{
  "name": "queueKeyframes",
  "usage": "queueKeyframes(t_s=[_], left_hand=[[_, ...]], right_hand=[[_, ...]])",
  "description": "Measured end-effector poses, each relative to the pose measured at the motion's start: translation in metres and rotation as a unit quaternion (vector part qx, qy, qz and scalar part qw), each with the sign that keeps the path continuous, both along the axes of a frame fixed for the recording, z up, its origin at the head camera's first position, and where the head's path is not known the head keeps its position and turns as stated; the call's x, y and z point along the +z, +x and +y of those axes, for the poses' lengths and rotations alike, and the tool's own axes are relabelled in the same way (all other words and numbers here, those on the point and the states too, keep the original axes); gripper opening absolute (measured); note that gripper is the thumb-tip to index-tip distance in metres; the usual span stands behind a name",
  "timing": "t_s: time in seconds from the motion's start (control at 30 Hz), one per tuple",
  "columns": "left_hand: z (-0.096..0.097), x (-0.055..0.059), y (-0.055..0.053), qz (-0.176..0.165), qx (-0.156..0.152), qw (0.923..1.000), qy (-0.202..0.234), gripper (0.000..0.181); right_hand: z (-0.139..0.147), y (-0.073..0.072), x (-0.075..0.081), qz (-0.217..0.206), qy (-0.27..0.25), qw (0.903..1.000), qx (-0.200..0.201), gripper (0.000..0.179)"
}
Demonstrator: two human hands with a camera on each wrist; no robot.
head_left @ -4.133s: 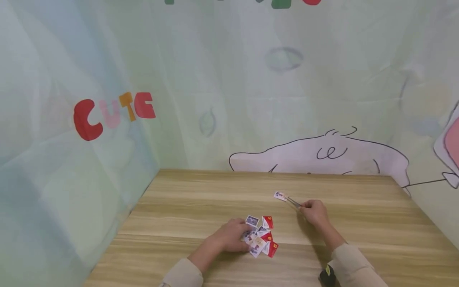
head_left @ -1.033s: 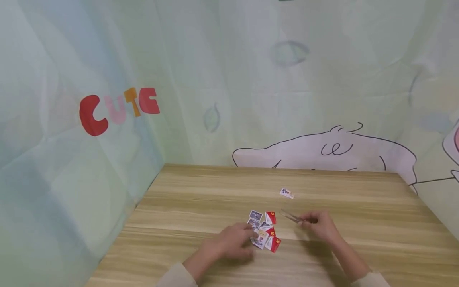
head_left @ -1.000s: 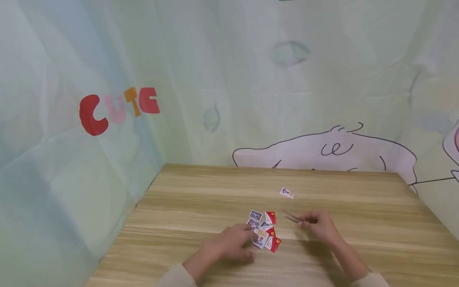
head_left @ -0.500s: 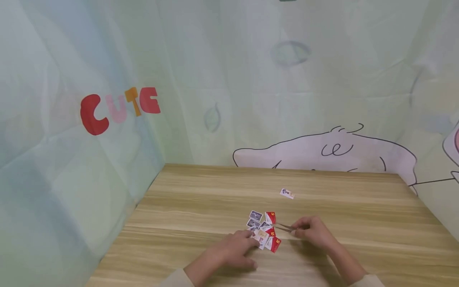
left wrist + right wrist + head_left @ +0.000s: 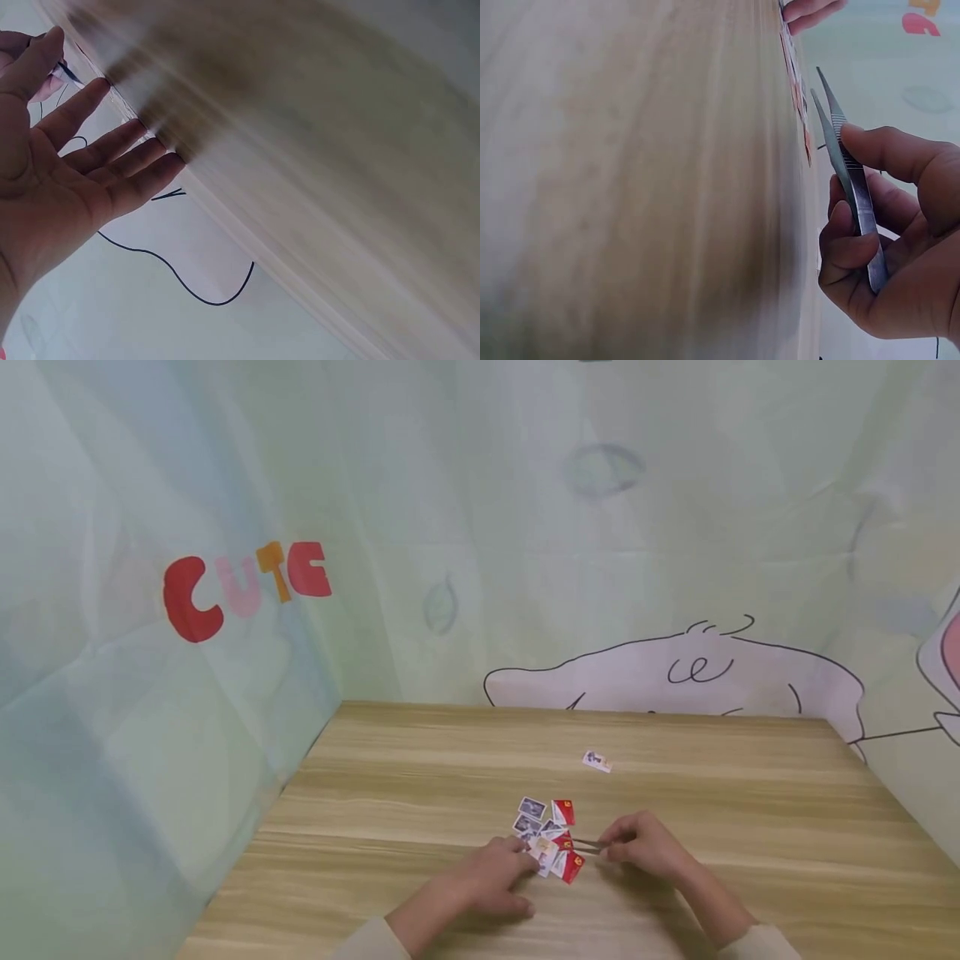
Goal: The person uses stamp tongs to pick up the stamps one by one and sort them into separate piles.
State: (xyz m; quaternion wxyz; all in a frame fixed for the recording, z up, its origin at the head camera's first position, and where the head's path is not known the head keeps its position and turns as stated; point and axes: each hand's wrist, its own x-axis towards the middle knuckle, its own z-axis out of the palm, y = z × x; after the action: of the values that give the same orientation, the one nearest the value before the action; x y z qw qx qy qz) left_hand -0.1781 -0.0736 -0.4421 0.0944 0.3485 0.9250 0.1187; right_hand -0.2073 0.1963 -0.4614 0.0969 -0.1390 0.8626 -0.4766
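Observation:
In the head view, a loose cluster of small printed stamps, some grey pictures with white borders and some red and white [image 5: 567, 867], lies overlapping on the table. My left hand [image 5: 483, 878] rests at its left side, fingertips touching the nearest stamps; in the left wrist view its fingers [image 5: 120, 142] are extended. My right hand [image 5: 648, 847] pinches metal tweezers [image 5: 855, 187], whose two tips stand apart in the right wrist view. The tips reach the red stamps at the cluster's right edge; whether they grip one I cannot tell. A single stamp [image 5: 597, 761] lies farther back.
The wood-grain table [image 5: 420, 768] ends against a pale printed cloth backdrop [image 5: 465, 527] at the back and left. Table surface extends on both sides of the cluster.
The tweezers earlier held the single stamp at the back; it now lies released there. My right hand has brought the tweezers back, leftward to the cluster. My left hand stays by the stamps.

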Motion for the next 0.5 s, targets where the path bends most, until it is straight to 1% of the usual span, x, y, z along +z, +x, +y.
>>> queueKeyframes(t_s=[0.23, 0.4, 0.5], left_hand=[[0.0014, 0.0013, -0.0008, 0.002, -0.002, 1.0, -0.003, 0.05], [0.0017, -0.0003, -0.0026, 0.002, -0.001, 1.0, -0.002, 0.051], [0.0015, -0.0008, -0.0041, 0.006, -0.002, 1.0, -0.002, 0.051]], right_hand=[[-0.0035, 0.0004, -0.0014, -0.002, 0.01, 0.9996, 0.025, 0.014], [-0.007, -0.0003, -0.0001, -0.011, 0.013, 0.9994, 0.029, 0.012], [-0.0098, -0.0007, 0.001, -0.007, 0.02, 0.9994, 0.028, 0.01]])
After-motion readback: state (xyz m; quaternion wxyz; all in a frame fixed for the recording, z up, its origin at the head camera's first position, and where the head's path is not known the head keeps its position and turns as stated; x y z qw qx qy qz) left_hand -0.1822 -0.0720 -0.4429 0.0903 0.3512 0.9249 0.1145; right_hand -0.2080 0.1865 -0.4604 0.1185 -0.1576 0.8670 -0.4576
